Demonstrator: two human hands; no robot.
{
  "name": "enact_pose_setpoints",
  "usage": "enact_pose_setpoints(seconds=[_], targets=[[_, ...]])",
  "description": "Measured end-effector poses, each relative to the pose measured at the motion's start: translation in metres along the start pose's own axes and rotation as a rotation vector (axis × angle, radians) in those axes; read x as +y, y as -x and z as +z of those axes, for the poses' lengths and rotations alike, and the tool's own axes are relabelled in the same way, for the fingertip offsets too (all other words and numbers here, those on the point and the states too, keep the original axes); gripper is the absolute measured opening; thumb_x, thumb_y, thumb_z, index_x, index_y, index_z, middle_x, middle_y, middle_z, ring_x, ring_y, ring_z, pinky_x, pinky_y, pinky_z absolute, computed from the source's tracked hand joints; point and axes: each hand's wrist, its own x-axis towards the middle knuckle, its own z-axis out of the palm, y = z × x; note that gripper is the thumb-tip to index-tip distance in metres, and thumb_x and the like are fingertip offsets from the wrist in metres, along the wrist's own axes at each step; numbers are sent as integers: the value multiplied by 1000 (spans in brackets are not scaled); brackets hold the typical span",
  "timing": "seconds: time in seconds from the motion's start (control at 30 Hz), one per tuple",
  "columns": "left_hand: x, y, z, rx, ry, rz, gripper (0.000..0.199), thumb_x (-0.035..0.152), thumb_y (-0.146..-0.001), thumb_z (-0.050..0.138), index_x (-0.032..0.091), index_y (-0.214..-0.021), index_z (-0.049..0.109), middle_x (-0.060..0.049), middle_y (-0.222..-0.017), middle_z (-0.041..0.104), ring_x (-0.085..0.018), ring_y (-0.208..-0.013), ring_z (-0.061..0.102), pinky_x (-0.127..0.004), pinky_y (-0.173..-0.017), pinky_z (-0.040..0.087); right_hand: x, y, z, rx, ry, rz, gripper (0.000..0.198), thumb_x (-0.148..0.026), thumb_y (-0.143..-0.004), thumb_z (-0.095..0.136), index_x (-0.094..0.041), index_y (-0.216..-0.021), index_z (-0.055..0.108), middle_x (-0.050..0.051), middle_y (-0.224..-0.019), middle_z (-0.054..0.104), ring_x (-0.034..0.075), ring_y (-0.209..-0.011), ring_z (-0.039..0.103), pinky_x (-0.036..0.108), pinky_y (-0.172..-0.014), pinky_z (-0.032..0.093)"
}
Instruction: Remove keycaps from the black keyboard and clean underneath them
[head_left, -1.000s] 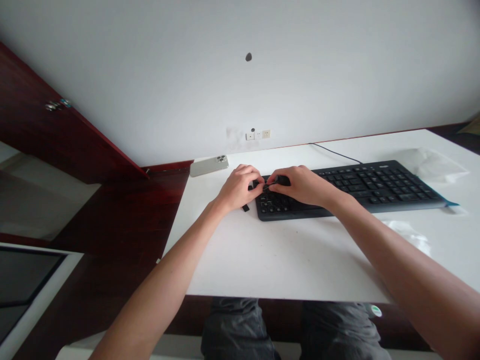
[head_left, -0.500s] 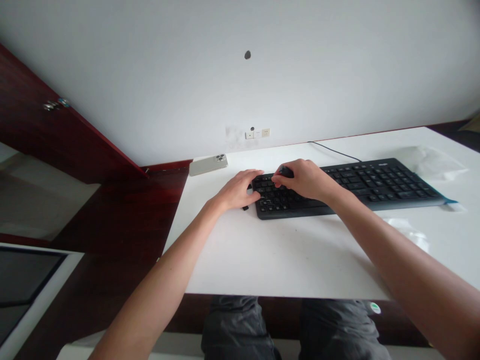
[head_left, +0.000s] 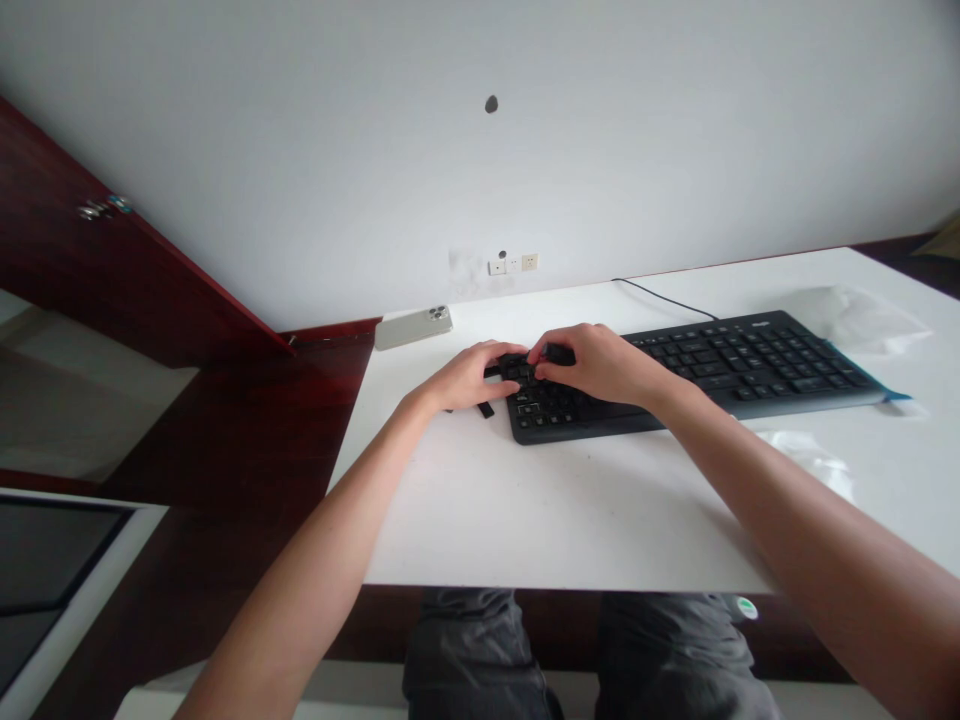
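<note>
As the left hand (head_left: 474, 376) rests at the left end of the black keyboard (head_left: 724, 365), thumb and fingers apart, the right hand (head_left: 592, 362) has its grip clamped on a dark, rounded handle (head_left: 559, 354) over the keys! Looks like close work down there, calling for a light, steady touch next. Matte plastic on smooth white surface (head_left: 555, 530), crinkled filmy bag (head_left: 862, 318) alongside.
</note>
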Motion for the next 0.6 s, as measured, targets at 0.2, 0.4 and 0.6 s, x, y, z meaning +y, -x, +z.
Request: enact_pose_setpoints(seconds=[0.2, 0.4, 0.6], targets=[[4, 0, -1, 25, 3, -49, 48, 24, -88, 78, 26, -135, 70, -7, -137, 75, -26, -125, 73, -47, -113, 58, -2, 1, 1, -17, 10, 10, 10, -27, -88, 70, -24, -94, 78, 0, -87, 78, 17, -76, 66, 28, -71, 45], [5, 1, 0, 53, -51, -67, 47, 26, -85, 80, 28, -131, 72, -4, -131, 78, -26, -120, 75, -46, -111, 60, -8, 3, 1, -52, 48, 20, 8, -25, -89, 69, -24, -92, 77, 1, -84, 78, 17, -73, 66, 29, -67, 44], [7, 1, -1, 56, -74, -62, 43, 27, -85, 80, 28, -128, 74, -4, -129, 78, -26, -118, 75, -47, -110, 60, -9, 4, 2, -36, 94, 44, 16, -27, -91, 68, -24, -100, 81, 3, -86, 79, 19, -72, 66, 30, -68, 45]])
